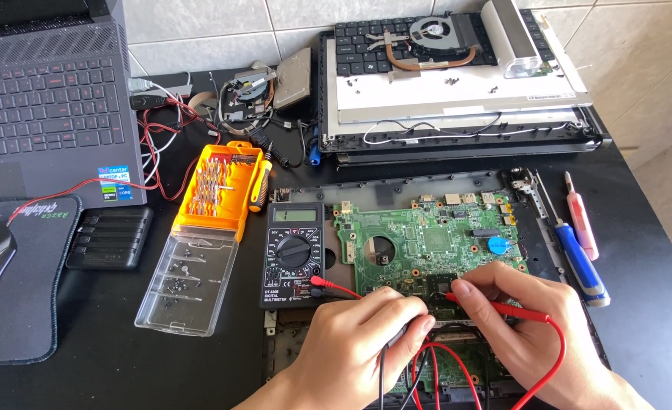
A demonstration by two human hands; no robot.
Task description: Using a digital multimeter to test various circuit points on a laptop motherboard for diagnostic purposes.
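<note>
Pressing 2 probes onto the green motherboard point(427, 243) at lower centre, I clamp my right hand point(526, 319) on the red probe point(495, 307); my left hand point(366, 342) pinches the black probe point(397, 334); the multimeter point(294, 254) sits left.

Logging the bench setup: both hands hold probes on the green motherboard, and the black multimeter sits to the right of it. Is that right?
Not quite. The head view shows the black multimeter to the left of the green motherboard, not the right. The left hand and right hand do hold probes on the board.

Bare table point(222, 364) left of multimeter point(294, 254) (bit case point(199, 250) beyond), screwdrivers point(579, 254) right.
</note>
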